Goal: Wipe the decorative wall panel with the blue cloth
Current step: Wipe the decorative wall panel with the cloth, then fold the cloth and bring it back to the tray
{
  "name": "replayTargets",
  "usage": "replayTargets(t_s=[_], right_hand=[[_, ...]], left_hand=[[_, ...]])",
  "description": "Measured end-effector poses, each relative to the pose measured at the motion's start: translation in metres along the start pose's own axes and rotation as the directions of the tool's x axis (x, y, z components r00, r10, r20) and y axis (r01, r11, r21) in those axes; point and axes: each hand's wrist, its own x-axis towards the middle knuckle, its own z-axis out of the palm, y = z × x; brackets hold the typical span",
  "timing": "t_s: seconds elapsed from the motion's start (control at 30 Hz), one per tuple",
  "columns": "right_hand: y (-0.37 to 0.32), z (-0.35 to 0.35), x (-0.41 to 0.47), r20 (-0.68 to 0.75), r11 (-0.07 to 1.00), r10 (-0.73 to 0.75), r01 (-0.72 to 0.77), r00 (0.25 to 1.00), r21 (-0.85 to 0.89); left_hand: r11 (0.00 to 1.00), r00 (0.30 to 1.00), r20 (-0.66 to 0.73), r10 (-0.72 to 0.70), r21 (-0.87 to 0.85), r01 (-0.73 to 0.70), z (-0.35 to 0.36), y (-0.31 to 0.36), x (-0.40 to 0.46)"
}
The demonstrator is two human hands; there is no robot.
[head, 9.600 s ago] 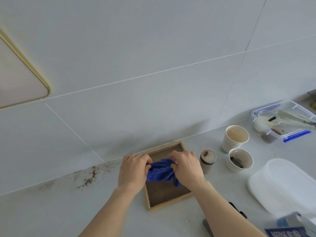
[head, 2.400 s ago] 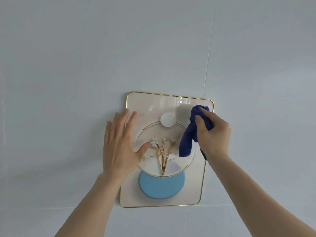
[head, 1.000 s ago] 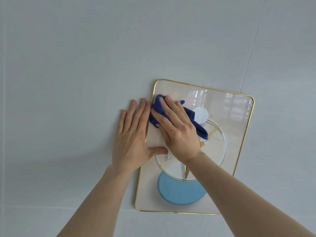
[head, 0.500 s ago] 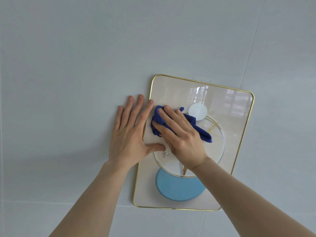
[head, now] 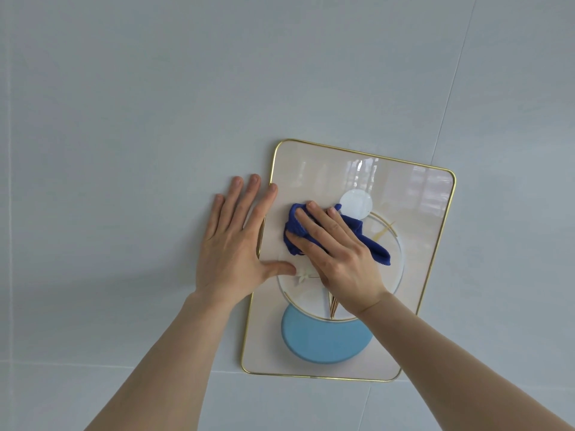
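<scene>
Pressing cloth (head: pixel 354 227) onto panel (head: pixel 420 228), hands (head: pixel 231 244) (head: pixel 339 259) flat

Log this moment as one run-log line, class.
phase: wipe | right hand: presses blue cloth on decorative wall panel | left hand: flat across panel's left edge

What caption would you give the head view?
Right hand presses blue cloth on the panel while left hand lies flat across its edge.

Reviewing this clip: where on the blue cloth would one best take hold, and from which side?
Probably the loose tail of the blue cloth, pinched from the lower right: it trails clear of the right hand, whose straight fingers press the bunched rest flat against the wall panel.
</scene>
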Motion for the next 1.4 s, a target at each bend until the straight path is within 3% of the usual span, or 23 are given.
replayTargets(t_s=[0.6, 0.8, 0.9, 0.97, 1.07, 1.17, 1.23, 1.33, 1.4], right_hand=[[0.011, -0.018, -0.035, 0.059, 0.995, 0.094, -0.093, 0.994, -0.026], [-0.007, -0.036, -0.023, 0.110, 0.982, 0.189, -0.184, 0.976, -0.050], [-0.013, -0.052, -0.018, 0.126, 0.931, 0.343, -0.354, 0.931, 0.083], [-0.016, -0.066, -0.016, 0.191, 0.793, 0.508, -0.542, 0.840, 0.277], [-0.019, -0.089, -0.016, 0.464, 0.398, 0.645, -0.786, 0.607, 0.473], [-0.022, -0.108, -0.025, 0.681, -0.006, 0.626, -0.870, 0.381, 0.492], [-0.023, -0.118, -0.036, 0.728, -0.129, 0.631, -0.888, 0.269, 0.441], [-0.018, -0.138, -0.059, 0.830, -0.348, 0.527, -0.846, 0.179, 0.404], [-0.014, -0.153, -0.080, 0.896, -0.477, 0.396, -0.789, 0.200, 0.387]], left_hand=[[0.999, 0.999, -0.014, -0.040, -0.019, 0.040, 0.000, 0.005, -0.002], [0.997, 0.996, 0.039, -0.077, -0.008, 0.077, -0.009, 0.017, -0.001], [0.995, 0.992, 0.083, -0.096, -0.020, 0.098, -0.019, 0.024, 0.000], [0.991, 0.993, 0.065, -0.095, -0.088, 0.100, -0.027, 0.033, -0.004], [0.974, 0.986, 0.126, 0.109, -0.213, -0.081, -0.038, 0.055, -0.013], [0.923, 0.923, 0.315, 0.221, -0.374, -0.094, -0.041, 0.080, -0.024], [0.913, 0.895, 0.399, 0.199, -0.408, -0.022, -0.036, 0.094, -0.033], [0.886, 0.869, 0.469, 0.159, -0.455, 0.083, -0.029, 0.112, -0.047], [0.887, 0.857, 0.494, 0.145, -0.448, 0.109, -0.024, 0.124, -0.055]])
